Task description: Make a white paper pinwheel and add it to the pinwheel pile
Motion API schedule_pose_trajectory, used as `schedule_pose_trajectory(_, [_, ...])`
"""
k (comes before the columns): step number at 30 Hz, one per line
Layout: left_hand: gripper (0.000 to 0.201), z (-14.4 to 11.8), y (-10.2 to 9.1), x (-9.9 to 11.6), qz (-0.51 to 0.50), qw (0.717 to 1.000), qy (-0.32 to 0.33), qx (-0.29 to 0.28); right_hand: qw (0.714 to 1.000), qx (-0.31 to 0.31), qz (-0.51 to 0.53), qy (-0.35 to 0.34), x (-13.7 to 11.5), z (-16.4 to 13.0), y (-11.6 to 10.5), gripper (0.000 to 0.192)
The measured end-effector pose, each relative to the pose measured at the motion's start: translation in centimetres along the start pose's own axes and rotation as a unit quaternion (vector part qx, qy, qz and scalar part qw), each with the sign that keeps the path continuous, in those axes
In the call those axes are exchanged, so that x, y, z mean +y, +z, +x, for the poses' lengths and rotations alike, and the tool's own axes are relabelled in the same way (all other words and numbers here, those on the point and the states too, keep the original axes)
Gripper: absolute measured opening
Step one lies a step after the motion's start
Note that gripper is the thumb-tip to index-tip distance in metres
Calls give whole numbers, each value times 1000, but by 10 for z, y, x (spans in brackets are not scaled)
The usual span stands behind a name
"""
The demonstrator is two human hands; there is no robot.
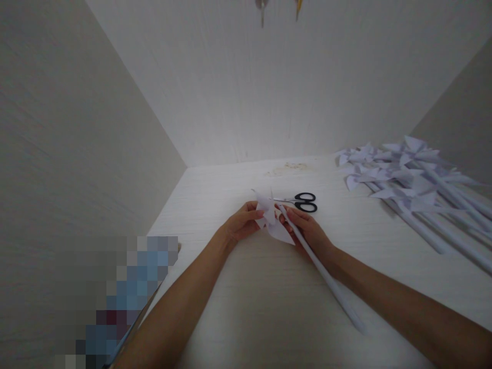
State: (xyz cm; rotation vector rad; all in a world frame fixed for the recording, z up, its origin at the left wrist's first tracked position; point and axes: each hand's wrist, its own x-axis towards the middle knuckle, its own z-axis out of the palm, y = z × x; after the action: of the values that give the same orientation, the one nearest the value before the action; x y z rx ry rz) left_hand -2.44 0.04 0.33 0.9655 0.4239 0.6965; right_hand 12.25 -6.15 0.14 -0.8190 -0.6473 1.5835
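Note:
Near the middle of the table, my left hand (pixel 249 219) pinches a folded white paper pinwheel (pixel 271 218) by its left side. My right hand (pixel 303 228) has its fingers closed around the top of a rolled white paper stick (pixel 323 269), whose lower end slants down to the right. The stick's top end is close beside the pinwheel; whether they are joined I cannot tell. Just beyond my hands lie scissors (pixel 306 201) with black handles, their blades partly hidden behind the pinwheel.
Several finished paper pinwheels on sticks (pixel 407 179) are heaped on the table's right side. Pale walls enclose the white table (pixel 230 287) at the back, left and right. A blurred-out patch (pixel 130 302) covers the lower left.

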Motion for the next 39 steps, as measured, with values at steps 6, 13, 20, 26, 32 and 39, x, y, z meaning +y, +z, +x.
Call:
schedule_pose_trajectory(6, [28,1,0,-2,-10,1000,0,-2,1000,6,-9,18,-1,0,0,24])
schedule_pose_trajectory(13, [28,1,-3,-3,-24,1000,1,1,1000,8,-5,22,1,1,-3,28])
schedule_pose_trajectory(20, [27,0,-3,-3,-6,1000,1,2,1000,0,3,27,1,0,-4,29])
schedule_pose_trajectory(26, [26,0,-2,-2,-11,1000,-4,4,1000,3,11,29,-1,-3,-2,27])
schedule_pose_trajectory(32, [24,0,0,-1,-18,1000,-2,1,999,6,15,32,-3,-6,1,24])
schedule_pose_trajectory(39, [24,0,-2,-2,-5,1000,-8,-4,998,38,34,29,-3,-6,3,22])
